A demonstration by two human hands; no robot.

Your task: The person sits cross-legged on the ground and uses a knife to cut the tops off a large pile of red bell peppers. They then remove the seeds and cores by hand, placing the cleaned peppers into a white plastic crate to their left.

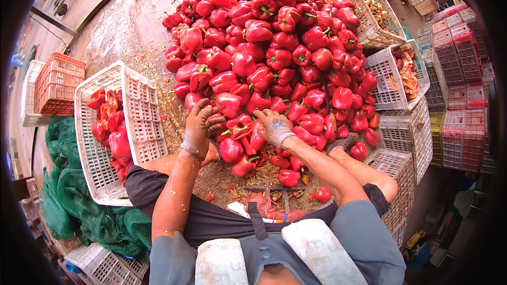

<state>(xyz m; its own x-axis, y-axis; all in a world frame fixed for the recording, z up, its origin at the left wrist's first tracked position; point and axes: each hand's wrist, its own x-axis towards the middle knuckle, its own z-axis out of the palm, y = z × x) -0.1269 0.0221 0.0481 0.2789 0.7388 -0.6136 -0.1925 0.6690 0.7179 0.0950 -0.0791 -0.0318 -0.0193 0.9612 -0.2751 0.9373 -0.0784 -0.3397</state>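
A large heap of red bell peppers (pixel 257 31) covers the surface before me and reaches down between my legs. My left hand (pixel 201 126), in a soiled glove, is raised over the near left edge of the heap, its fingers apart and nothing seen in it. My right hand (pixel 274 125), in a soiled glove with a print on its back, reaches over the near peppers, with its fingertips beside a broken-open red pepper (pixel 239 126). Whether it grips a pepper cannot be told, as its palm faces down and is hidden.
At left a tilted white plastic crate (pixel 144 114) holds red pepper pieces (pixel 119 142), with green netting (pixel 75 202) below it. Orange crates (pixel 59 83) stand beyond. At right are a crate of pepper scraps (pixel 380 75), stacked white crates (pixel 400 126) and taller crate stacks (pixel 459 47).
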